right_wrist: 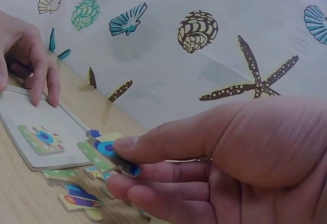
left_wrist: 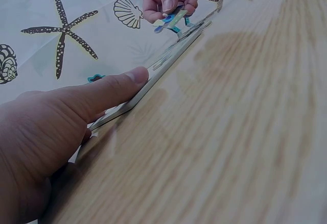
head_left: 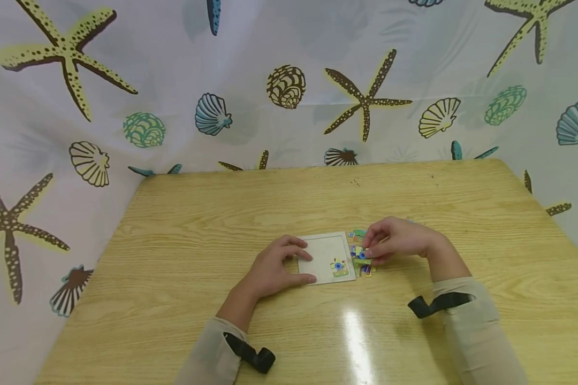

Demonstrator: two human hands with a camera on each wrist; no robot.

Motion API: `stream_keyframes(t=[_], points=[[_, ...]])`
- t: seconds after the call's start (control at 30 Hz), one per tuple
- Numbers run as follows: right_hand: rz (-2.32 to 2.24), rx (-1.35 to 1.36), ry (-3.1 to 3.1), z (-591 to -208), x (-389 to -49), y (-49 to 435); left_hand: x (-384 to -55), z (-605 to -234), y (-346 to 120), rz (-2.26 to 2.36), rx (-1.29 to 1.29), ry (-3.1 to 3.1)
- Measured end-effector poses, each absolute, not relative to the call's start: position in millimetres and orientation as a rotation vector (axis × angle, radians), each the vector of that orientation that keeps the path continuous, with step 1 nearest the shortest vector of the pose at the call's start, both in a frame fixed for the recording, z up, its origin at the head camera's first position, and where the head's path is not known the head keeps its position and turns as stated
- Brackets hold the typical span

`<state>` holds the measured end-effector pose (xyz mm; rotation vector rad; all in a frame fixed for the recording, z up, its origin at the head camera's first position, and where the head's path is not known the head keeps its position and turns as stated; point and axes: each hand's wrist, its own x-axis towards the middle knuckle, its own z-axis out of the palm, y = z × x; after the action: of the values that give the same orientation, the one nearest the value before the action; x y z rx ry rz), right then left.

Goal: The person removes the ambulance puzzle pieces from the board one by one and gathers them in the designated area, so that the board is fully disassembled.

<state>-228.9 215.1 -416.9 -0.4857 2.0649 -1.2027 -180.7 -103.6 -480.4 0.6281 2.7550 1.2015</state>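
In the head view my left hand rests on the left side of a white puzzle tray, its thumb along the near edge and its fingertips on the board. One puzzle piece with a blue wheel lies inside the tray's near right corner. My right hand pinches another puzzle piece between thumb and fingers, just right of the tray and above the loose pieces. Green, yellow and blue show on this held piece, with a blue round wheel. Part of it is hidden behind the thumb.
Several loose puzzle pieces lie beside the tray's right edge, partly covered by the right hand. The wooden table stretches around them. A cloth with shells and starfish hangs behind the table.
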Motion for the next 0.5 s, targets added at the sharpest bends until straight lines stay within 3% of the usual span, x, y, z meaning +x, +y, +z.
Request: stream_keyframes(t=[0.5], points=[[-1.037,-0.478,2.169,-407,-226,238,-179,-477,-101,1.186,0.606,2.761]])
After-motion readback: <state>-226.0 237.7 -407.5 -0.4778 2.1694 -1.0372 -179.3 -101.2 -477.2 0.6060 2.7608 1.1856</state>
